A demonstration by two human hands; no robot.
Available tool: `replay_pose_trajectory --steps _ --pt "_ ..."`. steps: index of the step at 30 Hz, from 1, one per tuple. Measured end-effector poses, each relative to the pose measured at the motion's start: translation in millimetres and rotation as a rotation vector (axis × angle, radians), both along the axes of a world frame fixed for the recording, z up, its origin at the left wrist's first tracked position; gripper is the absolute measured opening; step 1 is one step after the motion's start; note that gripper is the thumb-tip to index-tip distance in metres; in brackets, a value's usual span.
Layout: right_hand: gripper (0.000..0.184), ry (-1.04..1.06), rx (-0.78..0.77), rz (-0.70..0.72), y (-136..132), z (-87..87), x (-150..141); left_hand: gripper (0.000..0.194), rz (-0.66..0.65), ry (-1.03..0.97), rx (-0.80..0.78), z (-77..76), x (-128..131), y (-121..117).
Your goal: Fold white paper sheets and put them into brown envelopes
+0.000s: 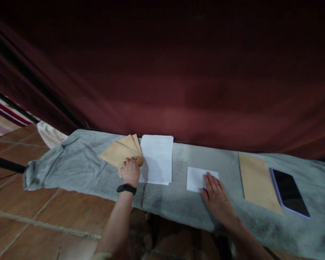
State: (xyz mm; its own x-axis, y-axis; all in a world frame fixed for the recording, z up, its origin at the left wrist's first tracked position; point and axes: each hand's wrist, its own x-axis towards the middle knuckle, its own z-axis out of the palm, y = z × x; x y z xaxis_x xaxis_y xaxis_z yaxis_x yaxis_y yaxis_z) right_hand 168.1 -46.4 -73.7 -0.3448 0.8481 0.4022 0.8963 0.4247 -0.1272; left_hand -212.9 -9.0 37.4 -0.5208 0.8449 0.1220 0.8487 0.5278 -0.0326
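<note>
We rest our left hand (130, 169) at about 7 o'clock from the middle of our view, its fingers bent over and gripping the raised envelope (139, 160), a brown kraft one; our thumb is hard to make out. Just beyond this hand, from 10 round to 12 o'clock, the fanned kraft envelopes (116, 151) overlap one another on the bench (176, 207), which wears a grey cloth (78, 162). A black wristband (126, 189) circles our wrist at the hand's 6 o'clock.

Between 2 and 3 o'clock from the left hand lies a stack of white paper (157, 157), its edges slightly uneven and its near left part in shadow.

Our right hand (216, 195), at roughly 4 o'clock from the middle of our view, lies flat, fingers straight and close together with the thumb held apart. Its fingertips touch the small white sheet (195, 178), which reaches out toward the hand's 10 o'clock.

Between 2 and 3 o'clock from the right hand, apart from it, we see a flat kraft envelope (257, 182). Just beside that, toward 4 o'clock, lies a dark-screened smartphone (290, 192) in a purple case.

A dark red curtain (176, 90) hangs at 12 o'clock, beyond the bench; at 8 o'clock shows the brown tiled floor (21, 224).
</note>
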Motion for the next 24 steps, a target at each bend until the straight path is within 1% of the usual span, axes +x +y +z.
replay_pose_trajectory --steps 3,5,6,8,10,12,14,16,18,20,22,24 --pt "0.061 -0.007 -0.006 -0.006 1 0.1 -1 0.039 -0.019 0.015 0.006 5.1 -1 1" --pt "0.060 0.017 -0.019 -0.018 3 1.3 -3 0.036 -0.035 0.024 0.024 11.6 7 3" --pt "0.059 0.043 -0.030 -0.022 4 2.6 -5 0.034 -0.055 0.024 0.037 14.9 17 4" --pt "0.057 0.123 -0.071 -0.013 7 7.3 -9 0.031 -0.134 0.007 0.062 19.4 47 3" --pt "0.056 0.240 -0.147 0.023 10 14.6 -16 0.029 -0.273 -0.018 0.049 18.2 91 -3" --pt "0.055 0.411 -0.253 0.047 13 23.5 -23 0.028 -0.520 -0.050 0.035 11.1 138 -15" --pt "0.054 0.653 -0.362 0.031 16 32.7 -30 0.028 -0.720 -0.098 0.017 1.3 179 -30" --pt "0.058 0.867 -0.456 0.038 19 41.0 -36 0.029 -0.811 -0.148 0.000 -7.1 207 -43" --pt "0.057 1.007 -0.547 0.049 22 48.0 -40 0.030 -0.868 -0.197 0.012 -11.9 222 -50" --pt "0.054 1.118 -0.623 0.039 24 54.4 -40 0.029 -0.912 -0.266 0.024 -13.1 227 -51" --pt "0.048 1.191 -0.685 0.019 24 61.2 -36 0.024 -0.960 -0.372 0.049 -11.7 226 -47" --pt "0.043 1.226 -0.766 0.023 24 68.7 -26 0.019 -1.010 -0.462 0.115 -8.8 220 -40"
